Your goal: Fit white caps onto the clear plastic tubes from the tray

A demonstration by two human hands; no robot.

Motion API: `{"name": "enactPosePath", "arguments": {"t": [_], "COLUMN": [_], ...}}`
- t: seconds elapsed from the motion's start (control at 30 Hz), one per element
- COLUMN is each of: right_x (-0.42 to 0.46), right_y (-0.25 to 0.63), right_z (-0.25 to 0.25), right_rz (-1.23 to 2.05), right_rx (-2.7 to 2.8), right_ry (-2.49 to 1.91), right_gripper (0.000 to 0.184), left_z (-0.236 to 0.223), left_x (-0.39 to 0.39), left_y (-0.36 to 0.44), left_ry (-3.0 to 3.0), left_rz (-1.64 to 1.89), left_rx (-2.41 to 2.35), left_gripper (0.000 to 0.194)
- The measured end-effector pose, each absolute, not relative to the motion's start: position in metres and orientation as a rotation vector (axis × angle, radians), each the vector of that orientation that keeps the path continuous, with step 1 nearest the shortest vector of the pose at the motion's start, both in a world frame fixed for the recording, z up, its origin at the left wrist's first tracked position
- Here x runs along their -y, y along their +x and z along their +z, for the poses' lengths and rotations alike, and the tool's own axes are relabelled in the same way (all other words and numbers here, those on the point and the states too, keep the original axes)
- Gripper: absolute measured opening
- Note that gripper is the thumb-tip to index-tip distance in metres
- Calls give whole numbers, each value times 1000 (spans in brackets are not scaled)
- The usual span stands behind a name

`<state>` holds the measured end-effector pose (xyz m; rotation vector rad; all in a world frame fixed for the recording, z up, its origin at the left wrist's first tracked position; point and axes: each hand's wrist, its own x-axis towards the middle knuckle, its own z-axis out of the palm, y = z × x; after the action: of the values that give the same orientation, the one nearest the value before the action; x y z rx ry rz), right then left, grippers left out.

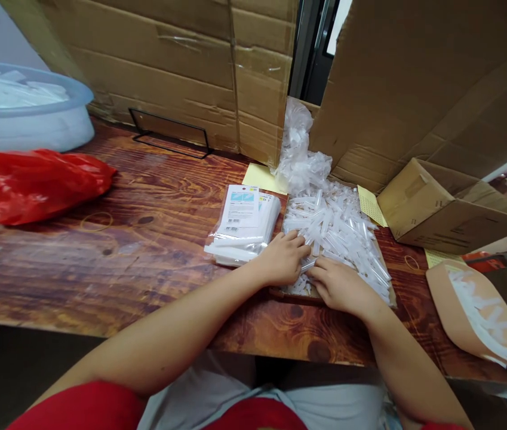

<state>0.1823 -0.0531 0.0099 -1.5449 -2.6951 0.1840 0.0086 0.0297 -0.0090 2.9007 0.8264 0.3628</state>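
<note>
A shallow cardboard tray (289,295) holds a heap of small clear plastic tubes (325,218). Over its near part, my left hand (285,258) and my right hand (341,285) come close together, fingers curled. One clear plastic tube (307,263) lies between the fingertips of both hands, and each appears to pinch an end of it. Just left of the tray is a stack of clear packets (239,218) with white printed cards inside; my left wrist is beside its near right corner.
A red plastic bag (47,185) and a white tub (24,128) stand at left. Behind are a black wire stand (170,134), cardboard walls (154,65) and crumpled clear bags (300,152). To the right are an open cardboard box (441,209) and a peach-coloured tray (445,310) of white pieces.
</note>
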Motion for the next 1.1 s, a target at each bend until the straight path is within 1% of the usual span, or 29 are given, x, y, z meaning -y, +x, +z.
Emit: {"name": "enactPosePath", "arguments": {"t": [0.2,0.33,0.5,0.63,0.73,0.83,0.97,1.03,1.1], "right_x": [48,45,44,43,41,38,32,31,30], "right_y": [192,199,207,212,214,213,209,208,207], "right_z": [6,5,12,18,18,15,10,8,7], "right_rz": [235,320,441,501,554,700,915,927,883], "right_rx": [2690,2647,2462,2259,2079,1779,1398,1314,1284], "right_ry": [-1489,-1419,-1324,-1214,-1161,-1126,-1033,-996,-994], "right_gripper": [20,17,14,14,11,8,27,31,30], "left_z": [-10,-15,-18,-17,-14,-10,-7,-5,-3], "left_x": [-32,-32,-32,-32,-30,-28,-27,-27,-26], "left_y": [10,11,10,9,10,13,15,15,15], "left_ry": [2894,2865,2721,2421,2069,1623,1128,992,904], "left_rz": [370,432,702,955,1037,984,866,851,828], "left_rx": [-843,-878,-855,-830,-812,-750,-606,-554,-520], "left_gripper": [26,21,15,14,19,30,49,52,49]}}
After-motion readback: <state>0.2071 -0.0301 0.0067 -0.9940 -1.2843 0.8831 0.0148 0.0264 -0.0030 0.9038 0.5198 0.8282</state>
